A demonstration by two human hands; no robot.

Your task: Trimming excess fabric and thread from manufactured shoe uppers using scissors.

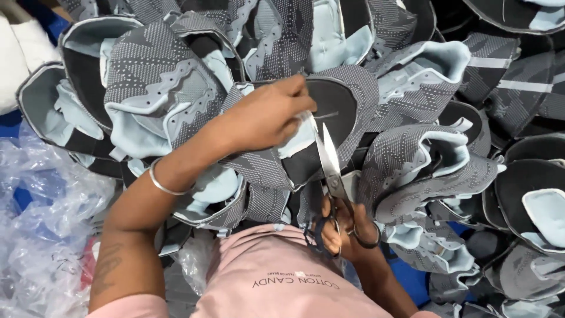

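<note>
The left hand (265, 115) pinches the grey knitted shoe upper with pale blue lining (282, 156) taut above the heap of similar uppers (424, 159), so the steel scissors (329, 171) gripped in the right hand (347, 227) can reach its edge.

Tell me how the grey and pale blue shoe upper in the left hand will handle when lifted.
The shoe upper probably flops: it folds and sags under the left hand. Likely light, being thin fabric with foam lining. It seems unlikely to slip, since its textured knit face should give fingers purchase near the scissors.
</note>
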